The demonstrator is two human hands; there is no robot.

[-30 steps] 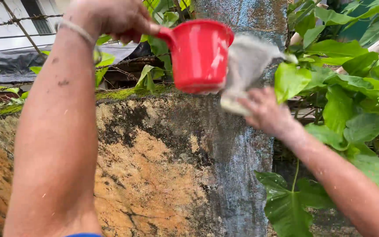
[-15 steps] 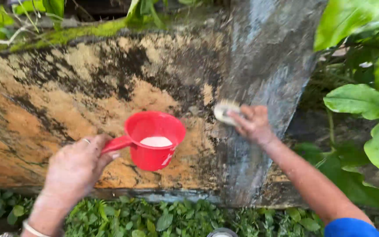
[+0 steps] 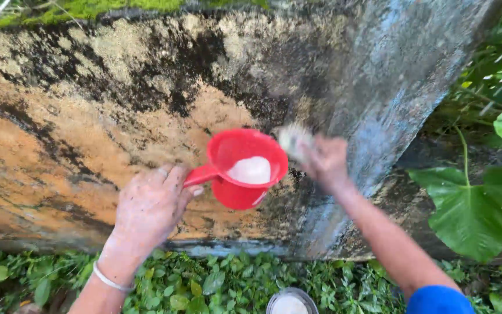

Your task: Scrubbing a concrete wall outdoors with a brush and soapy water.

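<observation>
The red plastic scoop cup (image 3: 244,168), part-filled with a pale whitish liquid, is probably light but sloshy, so it is best held level by its stubby side handle, just where the left hand (image 3: 149,206) has closed its fingers, keeping it in front of the stained, mossy concrete wall (image 3: 88,104). The right hand (image 3: 323,160), blurred, is curled around a pale, soft-looking scrubbing pad (image 3: 293,139) at the cup's rim, against the wall's wet grey patch. The pad likely squashes easily and may be slippery when soaked.
</observation>
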